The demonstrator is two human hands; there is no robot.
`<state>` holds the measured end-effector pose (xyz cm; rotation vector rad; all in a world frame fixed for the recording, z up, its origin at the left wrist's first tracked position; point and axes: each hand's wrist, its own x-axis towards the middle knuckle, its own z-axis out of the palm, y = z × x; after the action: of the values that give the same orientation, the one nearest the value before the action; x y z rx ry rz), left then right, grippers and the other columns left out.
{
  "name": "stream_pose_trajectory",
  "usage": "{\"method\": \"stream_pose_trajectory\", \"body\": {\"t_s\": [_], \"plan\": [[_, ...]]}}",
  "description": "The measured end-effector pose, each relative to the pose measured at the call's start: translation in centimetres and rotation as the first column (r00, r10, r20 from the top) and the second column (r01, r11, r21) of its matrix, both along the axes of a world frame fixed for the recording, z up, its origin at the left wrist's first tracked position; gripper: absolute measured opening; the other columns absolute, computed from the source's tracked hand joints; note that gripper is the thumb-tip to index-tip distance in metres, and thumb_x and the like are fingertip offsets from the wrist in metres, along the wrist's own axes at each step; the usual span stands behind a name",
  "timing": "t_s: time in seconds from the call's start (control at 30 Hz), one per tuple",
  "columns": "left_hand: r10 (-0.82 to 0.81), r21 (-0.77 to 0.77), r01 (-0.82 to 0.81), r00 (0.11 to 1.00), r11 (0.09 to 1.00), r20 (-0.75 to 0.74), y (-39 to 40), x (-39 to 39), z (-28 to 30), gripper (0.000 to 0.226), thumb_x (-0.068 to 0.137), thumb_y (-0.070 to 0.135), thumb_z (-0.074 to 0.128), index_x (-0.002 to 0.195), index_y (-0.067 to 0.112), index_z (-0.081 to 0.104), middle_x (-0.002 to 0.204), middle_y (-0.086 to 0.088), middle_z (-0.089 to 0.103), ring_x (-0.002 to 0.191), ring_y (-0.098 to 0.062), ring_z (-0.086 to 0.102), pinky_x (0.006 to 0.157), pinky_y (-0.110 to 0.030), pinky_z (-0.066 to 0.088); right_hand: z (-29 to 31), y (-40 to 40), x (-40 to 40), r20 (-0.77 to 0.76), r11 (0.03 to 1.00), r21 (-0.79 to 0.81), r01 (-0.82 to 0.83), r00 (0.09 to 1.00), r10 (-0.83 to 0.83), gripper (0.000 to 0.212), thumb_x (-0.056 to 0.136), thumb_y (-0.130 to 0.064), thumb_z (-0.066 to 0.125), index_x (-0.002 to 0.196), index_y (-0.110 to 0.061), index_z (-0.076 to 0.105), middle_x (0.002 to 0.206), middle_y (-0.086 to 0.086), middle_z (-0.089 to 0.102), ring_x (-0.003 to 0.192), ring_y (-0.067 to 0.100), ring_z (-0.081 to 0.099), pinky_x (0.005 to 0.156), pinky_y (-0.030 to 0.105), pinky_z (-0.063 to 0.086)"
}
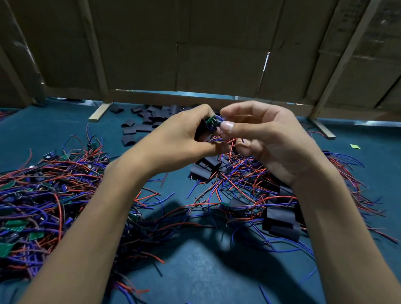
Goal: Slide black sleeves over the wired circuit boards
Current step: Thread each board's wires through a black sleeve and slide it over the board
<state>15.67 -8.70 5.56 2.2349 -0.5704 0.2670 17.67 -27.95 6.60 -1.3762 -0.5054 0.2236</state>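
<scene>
A small green wired circuit board (210, 121) is held above the teal worktop (201, 268), partly inside a soft black tubular sleeve (204, 128).
It is judged light and fragile, best pinched by its edges; the left hand (182, 136) is curled round sleeve and board, the right hand (263, 137) pinches at the board's end, and loose sleeves (147, 122) lie beyond.

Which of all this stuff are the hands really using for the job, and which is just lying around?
For the job:
left hand holding a black sleeve
green circuit board, pinched by the right hand
pile of unsleeved wired boards
spare black sleeves
sleeved boards

Just lying about:
cardboard wall
wooden strip
small green scrap
teal table
</scene>
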Motion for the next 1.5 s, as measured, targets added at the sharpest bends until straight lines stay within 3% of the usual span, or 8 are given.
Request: {"method": "stream_pose_trajectory", "body": {"t_s": [0.3, 0.5, 0.73, 0.87, 1.0, 1.23, 1.4, 1.5], "plan": [[0.057, 0.021, -0.057, 0.998, 0.998, 0.016, 0.0, 0.1, 0.2, 0.025, 0.086, 0.025, 0.075, 0.084, 0.016, 0.052, 0.069, -0.004, 0.062, 0.064, -0.024, 0.063, 0.06, -0.047, 0.05, 0.3, 0.1, -0.8, 0.332, 0.96, -0.196, 0.198, 0.935, -0.125, 0.008, 0.085, -0.006, 0.079, 0.093, -0.004, 0.08, 0.067, -0.006, 0.073, 0.051, -0.003, 0.055, 0.052, 0.007, 0.038], [0.034, -0.006, -0.034, 0.999, 0.999, 0.024, 0.1, -0.1, 0.3, 0.025, 0.087, 0.025, 0.075, 0.086, 0.015, 0.053, 0.07, -0.005, 0.06, 0.056, -0.014, 0.055, 0.051, -0.033, 0.043, -0.1, 0.6, -0.5, 0.366, 0.949, -0.138, 0.284, 0.905, -0.217, 0.008, 0.085, -0.006, 0.079, 0.091, -0.001, 0.079, 0.06, -0.011, 0.068, 0.048, -0.005, 0.053, 0.051, 0.006, 0.036], [0.036, -0.038, -0.036, 0.999, 0.999, 0.016, -0.2, 0.0, 0.1, 0.018, 0.089, 0.02, 0.068, 0.096, 0.025, 0.052, 0.079, -0.003, 0.066, 0.071, -0.024, 0.066, 0.065, -0.048, 0.055, -0.6, 0.8, -0.6, 0.388, 0.959, -0.178, 0.219, 0.912, -0.136, 0.007, 0.086, -0.008, 0.079, 0.09, -0.003, 0.079, 0.064, -0.006, 0.07, 0.052, -0.003, 0.056, 0.053, 0.007, 0.039], [0.052, 0.009, -0.053, 0.998, 0.999, 0.031, 0.3, -0.1, 0.2, 0.03, 0.086, 0.012, 0.068, 0.099, 0.03, 0.047, 0.07, 0.001, 0.062, 0.055, -0.01, 0.054, 0.05, -0.023, 0.043, -0.6, 0.6, -0.4, 0.404, 0.928, -0.287, 0.239, 0.908, -0.108, 0.014, 0.083, -0.024, 0.085, 0.093, -0.016, 0.081, 0.064, -0.012, 0.061, 0.057, 0.008, 0.043, 0.055, 0.018, 0.033], [-0.027, -0.034, 0.026, 1.0, 0.999, -0.012, 0.0, -0.1, 0.1, 0.044, 0.084, 0.012, 0.073, 0.113, 0.025, 0.042, 0.086, -0.002, 0.064, 0.072, -0.016, 0.062, 0.066, -0.038, 0.051, -0.8, 0.9, -0.3, 0.414, 0.903, -0.295, 0.314, 0.893, -0.176, 0.018, 0.077, -0.026, 0.089, 0.092, -0.019, 0.08, 0.075, 0.0, 0.075, 0.064, 0.01, 0.056, 0.057, 0.033, 0.043], [-0.069, -0.142, 0.074, 0.997, 0.987, 0.035, 1.0, 0.6, -0.3, 0.081, 0.077, 0.038, 0.081, 0.144, 0.044, 0.035, 0.111, 0.007, 0.061, 0.097, -0.012, 0.067, 0.082, -0.03, 0.054, 0.0, -1.3, 0.7, 0.371, 0.892, -0.119, 0.435, 0.853, -0.367, 0.013, 0.075, -0.019, 0.088, 0.081, -0.015, 0.077, 0.066, -0.008, 0.072, 0.053, -0.004, 0.055, 0.05, 0.01, 0.039], [0.07, 0.213, -0.066, 0.997, 0.975, -0.012, 3.8, 2.6, -4.1, 0.051, 0.082, 0.035, 0.081, 0.128, 0.034, 0.059, 0.109, 0.005, 0.065, 0.098, -0.014, 0.062, 0.093, -0.037, 0.05, 0.4, -8.0, 2.7, 0.261, 0.732, -0.148, 0.665, 0.741, -0.619, 0.029, 0.07, -0.033, 0.087, 0.09, -0.014, 0.077, 0.075, 0.001, 0.072, 0.051, 0.007, 0.055, 0.041, 0.019, 0.037], [0.16, 0.492, -0.057, 0.972, 0.869, -0.171, 3.1, 3.7, -8.3, 0.041, 0.088, 0.041, 0.073, 0.126, 0.033, 0.062, 0.126, 0.004, 0.059, 0.121, -0.016, 0.05, 0.102, -0.036, 0.04, -0.8, -9.6, 3.6, 0.273, 0.526, -0.442, 0.727, 0.668, -0.693, 0.034, 0.072, -0.038, 0.083, 0.095, -0.014, 0.076, 0.092, 0.005, 0.076, 0.076, 0.014, 0.065, 0.069, 0.029, 0.05]]}}
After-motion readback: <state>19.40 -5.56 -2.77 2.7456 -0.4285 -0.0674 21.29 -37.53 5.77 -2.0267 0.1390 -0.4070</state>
